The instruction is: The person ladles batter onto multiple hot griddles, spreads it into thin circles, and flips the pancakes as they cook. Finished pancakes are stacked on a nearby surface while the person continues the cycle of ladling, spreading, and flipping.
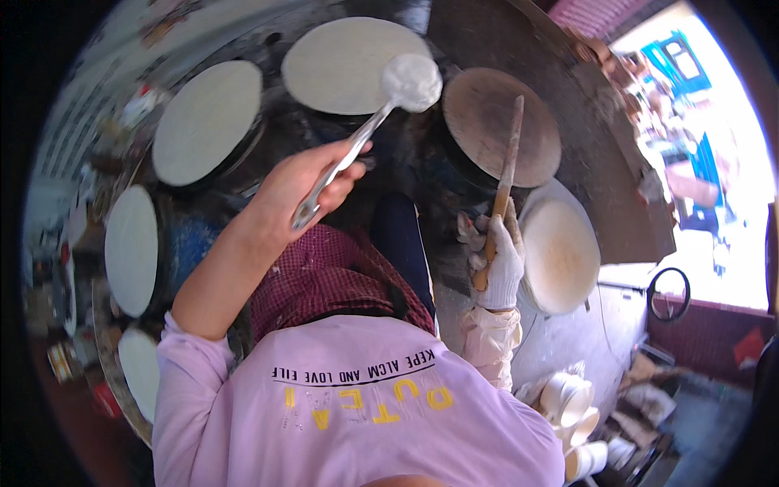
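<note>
My bare left hand [319, 182] grips the handle of a metal ladle [359, 143]. Its bowl holds white batter [412, 82] and hangs over the right edge of a round griddle spread with pale batter [347, 64]. My right hand [499, 259], in a white knit glove, is closed around a long flat wooden-handled scraper [513, 143]. The scraper's blade extends over a bare brown griddle [481, 122]; whether it touches the surface is unclear. Beside the glove on the right lies a stack of thin round flatbreads [560, 255], browned at its middle.
More round griddles coated in pale batter curve around my left side, including a far-left one [131, 252] and an upper-left one [207, 125]. A brown board [584, 128] borders the right. White containers [566, 399] sit low at the right, near a bright doorway [742, 201].
</note>
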